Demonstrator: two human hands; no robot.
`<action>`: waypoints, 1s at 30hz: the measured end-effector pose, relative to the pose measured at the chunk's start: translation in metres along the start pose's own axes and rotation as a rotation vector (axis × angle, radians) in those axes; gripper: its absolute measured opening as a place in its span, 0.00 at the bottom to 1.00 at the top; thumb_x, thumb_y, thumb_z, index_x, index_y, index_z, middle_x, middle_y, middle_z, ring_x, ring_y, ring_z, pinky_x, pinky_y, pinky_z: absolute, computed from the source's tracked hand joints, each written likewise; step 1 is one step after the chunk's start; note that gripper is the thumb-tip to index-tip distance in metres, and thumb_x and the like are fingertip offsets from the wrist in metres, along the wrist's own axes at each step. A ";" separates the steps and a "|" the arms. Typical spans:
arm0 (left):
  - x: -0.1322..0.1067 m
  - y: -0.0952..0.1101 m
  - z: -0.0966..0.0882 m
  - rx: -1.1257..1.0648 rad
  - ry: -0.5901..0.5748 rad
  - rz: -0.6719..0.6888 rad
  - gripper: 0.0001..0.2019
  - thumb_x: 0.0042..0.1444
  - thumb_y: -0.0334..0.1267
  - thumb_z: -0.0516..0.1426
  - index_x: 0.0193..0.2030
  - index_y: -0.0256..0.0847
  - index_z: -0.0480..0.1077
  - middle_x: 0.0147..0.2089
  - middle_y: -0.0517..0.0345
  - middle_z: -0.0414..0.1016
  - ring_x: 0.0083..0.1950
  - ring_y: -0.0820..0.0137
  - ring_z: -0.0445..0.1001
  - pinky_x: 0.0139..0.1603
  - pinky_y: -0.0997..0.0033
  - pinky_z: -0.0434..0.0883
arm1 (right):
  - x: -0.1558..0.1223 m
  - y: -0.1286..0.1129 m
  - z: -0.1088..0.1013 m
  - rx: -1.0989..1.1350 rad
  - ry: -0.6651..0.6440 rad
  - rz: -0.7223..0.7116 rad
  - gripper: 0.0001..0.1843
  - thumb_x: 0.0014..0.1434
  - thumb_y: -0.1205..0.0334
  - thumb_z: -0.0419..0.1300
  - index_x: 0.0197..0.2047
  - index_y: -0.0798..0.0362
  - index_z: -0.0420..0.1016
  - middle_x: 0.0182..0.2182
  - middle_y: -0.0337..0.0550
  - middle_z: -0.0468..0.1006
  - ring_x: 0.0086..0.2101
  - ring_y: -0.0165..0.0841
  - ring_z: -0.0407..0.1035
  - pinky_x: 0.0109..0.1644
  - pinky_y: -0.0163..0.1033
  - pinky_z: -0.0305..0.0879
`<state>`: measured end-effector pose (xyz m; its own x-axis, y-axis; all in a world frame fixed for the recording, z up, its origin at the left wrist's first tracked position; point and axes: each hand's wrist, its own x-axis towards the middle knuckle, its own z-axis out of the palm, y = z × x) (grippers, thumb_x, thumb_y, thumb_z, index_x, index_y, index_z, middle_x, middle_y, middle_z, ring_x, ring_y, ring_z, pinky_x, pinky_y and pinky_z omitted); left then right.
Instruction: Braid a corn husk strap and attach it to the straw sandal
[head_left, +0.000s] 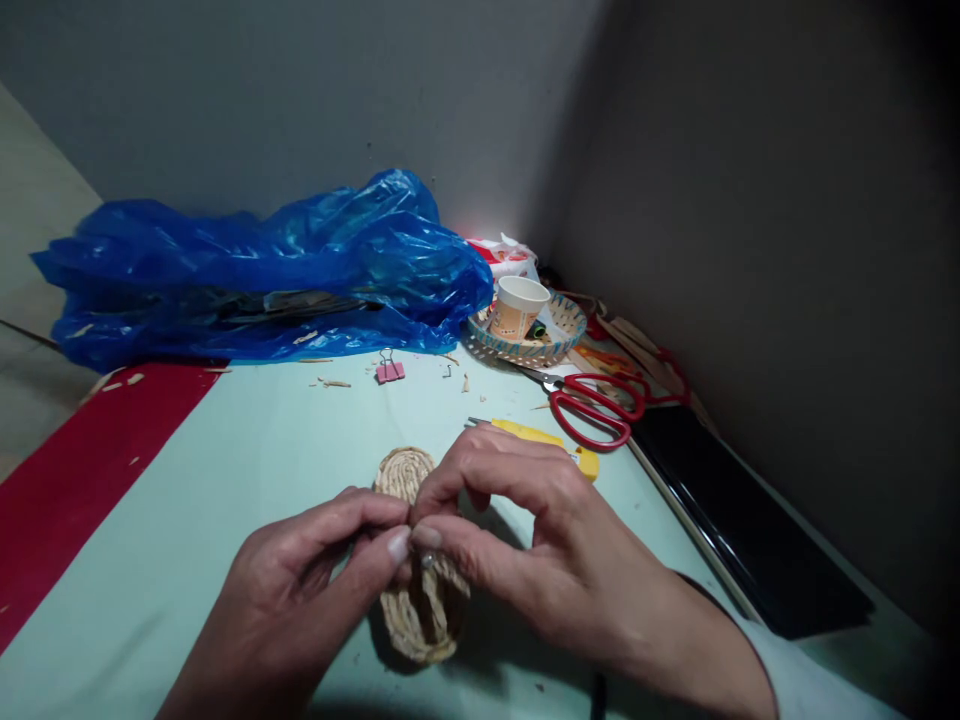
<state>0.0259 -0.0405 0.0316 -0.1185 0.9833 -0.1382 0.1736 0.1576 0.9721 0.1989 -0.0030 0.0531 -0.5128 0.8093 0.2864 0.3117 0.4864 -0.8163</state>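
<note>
A small woven straw slipper (418, 632) is near the front of the table, its coiled sole showing above and below my fingers. My left hand (300, 575) comes in from the left, with thumb and forefinger pinched at the slipper's strap. From the right, my right hand (547, 535) meets it, also in a pinch; its fingertips touch the same spot and hide what lies between them. Below the right thumb a small shiny bead (427, 561) shows on the strap. Just beyond the right hand lies a yellow-handled tool (529, 432), partly covered by it.
Red-handled scissors (592, 410) lie at right beside a black flat object (742, 520). Behind them, a woven basket (480, 345) holds a paper cup (517, 310). A blue plastic bag (262, 260) spreads along the back wall. A pink binder clip (390, 373) sits among straw scraps.
</note>
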 end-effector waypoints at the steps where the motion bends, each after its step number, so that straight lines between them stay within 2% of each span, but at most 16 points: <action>1: 0.001 -0.001 0.000 -0.020 -0.023 0.012 0.04 0.46 0.41 0.63 0.30 0.52 0.81 0.26 0.69 0.78 0.29 0.74 0.76 0.30 0.82 0.73 | 0.000 0.000 0.000 0.003 -0.005 0.014 0.03 0.60 0.66 0.64 0.34 0.55 0.78 0.29 0.36 0.76 0.34 0.28 0.68 0.40 0.34 0.62; 5: 0.006 -0.004 -0.006 -0.065 -0.106 0.057 0.05 0.48 0.39 0.64 0.30 0.57 0.81 0.25 0.71 0.78 0.29 0.74 0.75 0.31 0.82 0.72 | 0.001 0.001 -0.002 0.031 -0.035 0.047 0.04 0.61 0.67 0.63 0.33 0.54 0.77 0.29 0.35 0.77 0.35 0.29 0.69 0.41 0.34 0.62; 9: 0.015 -0.004 -0.014 0.017 -0.274 0.080 0.06 0.52 0.42 0.63 0.35 0.56 0.82 0.31 0.66 0.79 0.35 0.70 0.77 0.35 0.80 0.73 | 0.004 0.003 -0.009 0.154 -0.081 0.059 0.09 0.66 0.63 0.58 0.35 0.54 0.77 0.31 0.36 0.78 0.35 0.28 0.70 0.41 0.33 0.63; 11: 0.017 -0.001 -0.016 0.024 -0.326 0.044 0.06 0.55 0.44 0.62 0.37 0.54 0.82 0.34 0.65 0.79 0.38 0.69 0.77 0.38 0.79 0.72 | 0.006 0.005 -0.012 0.182 -0.050 0.069 0.10 0.67 0.63 0.56 0.35 0.54 0.77 0.32 0.37 0.78 0.35 0.28 0.71 0.41 0.33 0.64; 13: 0.016 0.003 -0.016 -0.003 -0.334 0.025 0.08 0.57 0.44 0.60 0.36 0.52 0.82 0.34 0.63 0.78 0.39 0.69 0.77 0.38 0.78 0.71 | 0.008 0.007 -0.015 0.136 0.016 0.059 0.08 0.67 0.64 0.56 0.37 0.54 0.76 0.35 0.37 0.78 0.37 0.29 0.71 0.43 0.34 0.64; 15: 0.015 0.008 -0.015 -0.016 -0.349 0.062 0.09 0.58 0.42 0.59 0.33 0.48 0.81 0.33 0.61 0.77 0.38 0.68 0.76 0.38 0.77 0.70 | 0.007 0.011 -0.015 0.052 0.063 0.054 0.05 0.66 0.64 0.57 0.41 0.53 0.75 0.37 0.38 0.77 0.38 0.30 0.70 0.44 0.35 0.64; 18: 0.014 0.015 -0.017 0.016 -0.382 0.162 0.10 0.58 0.39 0.57 0.31 0.46 0.81 0.32 0.59 0.75 0.36 0.68 0.74 0.36 0.75 0.69 | 0.004 0.015 -0.014 -0.047 0.051 0.084 0.06 0.65 0.62 0.58 0.45 0.52 0.72 0.38 0.40 0.75 0.37 0.31 0.69 0.43 0.38 0.64; 20: 0.014 0.017 -0.019 0.053 -0.417 0.205 0.11 0.60 0.39 0.56 0.33 0.47 0.81 0.32 0.59 0.74 0.35 0.69 0.73 0.36 0.75 0.68 | 0.002 0.016 -0.013 -0.076 0.031 0.090 0.09 0.65 0.61 0.57 0.48 0.51 0.71 0.42 0.42 0.76 0.40 0.33 0.69 0.46 0.40 0.64; 22: 0.014 0.019 -0.022 0.089 -0.439 0.228 0.12 0.61 0.40 0.55 0.33 0.48 0.80 0.32 0.59 0.74 0.34 0.70 0.71 0.36 0.74 0.68 | 0.000 0.016 -0.012 -0.093 0.002 0.091 0.13 0.66 0.60 0.57 0.53 0.50 0.70 0.48 0.45 0.75 0.46 0.36 0.68 0.51 0.43 0.63; 24: 0.014 0.021 -0.025 0.119 -0.447 0.247 0.13 0.62 0.41 0.54 0.33 0.48 0.80 0.32 0.59 0.74 0.34 0.69 0.71 0.37 0.74 0.67 | -0.001 0.015 -0.011 -0.095 -0.079 0.110 0.16 0.66 0.57 0.56 0.55 0.50 0.70 0.50 0.46 0.75 0.49 0.38 0.67 0.54 0.45 0.61; 26: 0.012 0.023 -0.027 0.132 -0.452 0.269 0.13 0.62 0.41 0.54 0.31 0.47 0.80 0.30 0.58 0.73 0.35 0.67 0.71 0.37 0.72 0.67 | 0.000 0.014 -0.011 -0.045 -0.213 0.129 0.14 0.67 0.54 0.55 0.51 0.50 0.73 0.44 0.44 0.77 0.46 0.37 0.69 0.50 0.42 0.62; 28: 0.011 0.026 -0.029 0.106 -0.452 0.280 0.13 0.61 0.41 0.54 0.32 0.46 0.80 0.31 0.57 0.73 0.36 0.66 0.71 0.37 0.71 0.67 | 0.001 0.013 -0.008 0.094 -0.331 0.162 0.14 0.66 0.52 0.55 0.45 0.52 0.76 0.36 0.40 0.76 0.38 0.33 0.68 0.41 0.37 0.62; 30: 0.013 0.028 -0.032 0.044 -0.396 0.238 0.12 0.61 0.42 0.55 0.37 0.46 0.81 0.33 0.57 0.74 0.36 0.67 0.71 0.37 0.72 0.68 | 0.001 0.013 -0.004 0.283 -0.363 0.229 0.15 0.65 0.50 0.57 0.40 0.53 0.75 0.31 0.37 0.72 0.32 0.29 0.64 0.35 0.33 0.58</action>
<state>-0.0018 -0.0266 0.0636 0.3106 0.9504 0.0181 0.1931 -0.0817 0.9778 0.2054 0.0057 0.0451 -0.7172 0.6936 -0.0675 0.2458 0.1611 -0.9558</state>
